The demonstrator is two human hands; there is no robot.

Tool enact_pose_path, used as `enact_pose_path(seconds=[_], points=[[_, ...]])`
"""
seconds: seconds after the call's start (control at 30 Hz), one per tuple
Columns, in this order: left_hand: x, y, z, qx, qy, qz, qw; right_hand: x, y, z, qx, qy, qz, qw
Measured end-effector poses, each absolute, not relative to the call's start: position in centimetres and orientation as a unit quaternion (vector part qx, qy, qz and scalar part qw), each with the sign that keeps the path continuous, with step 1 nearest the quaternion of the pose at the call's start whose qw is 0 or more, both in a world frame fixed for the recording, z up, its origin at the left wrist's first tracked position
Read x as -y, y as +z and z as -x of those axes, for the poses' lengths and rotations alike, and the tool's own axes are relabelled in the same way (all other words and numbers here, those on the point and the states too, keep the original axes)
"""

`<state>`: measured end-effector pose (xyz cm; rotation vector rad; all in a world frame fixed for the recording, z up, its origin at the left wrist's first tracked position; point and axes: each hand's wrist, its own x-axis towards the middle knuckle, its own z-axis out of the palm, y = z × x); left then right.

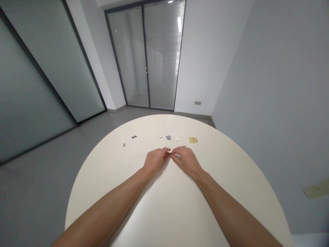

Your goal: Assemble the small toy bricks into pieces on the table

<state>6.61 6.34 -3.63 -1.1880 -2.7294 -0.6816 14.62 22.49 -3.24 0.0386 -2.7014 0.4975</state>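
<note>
Over the middle of the white table, my left hand (155,159) and my right hand (187,159) meet at the fingertips. Between them is a small, thin, dark reddish piece (168,153), too small to name. My left fingers are closed on it, and my right thumb and fingers pinch its other end. Just beyond the hands lie a small silvery piece (160,137), a blue-grey piece (168,137), a whitish flat sheet or packet (179,139) and a yellow flat packet (193,140).
Farther left on the round white table (108,192) are several small dark parts (134,137) and a small grey part (124,145). Past the table's far edge stands a glass door (164,61). A wall (277,85) rises on the right.
</note>
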Motion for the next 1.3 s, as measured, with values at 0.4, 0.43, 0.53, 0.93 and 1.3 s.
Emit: enact_pose_path(seconds=[0.4, 0.43, 0.53, 0.93, 1.3], points=[[-5.97, -3.35, -6.85, 0.863, -0.296, 0.399, 0.093, -22.86, -3.33, -14.7, 0.945, 0.23, -0.015, 0.231], [-5.96, -3.34, -6.87, 0.862, -0.3, 0.397, 0.097, -22.87, -3.37, -14.71, 0.942, 0.233, -0.019, 0.24], [-5.98, -3.38, -6.83, 0.858, -0.307, 0.398, 0.103, -22.98, -3.49, -14.71, 0.934, 0.236, -0.032, 0.267], [-6.17, -3.75, -6.7, 0.849, -0.31, 0.409, 0.124, -23.17, -3.66, -14.52, 0.93, 0.216, -0.051, 0.295], [-6.2, -4.04, -6.53, 0.838, -0.323, 0.411, 0.157, -23.07, -3.55, -14.62, 0.926, 0.217, -0.058, 0.302]])
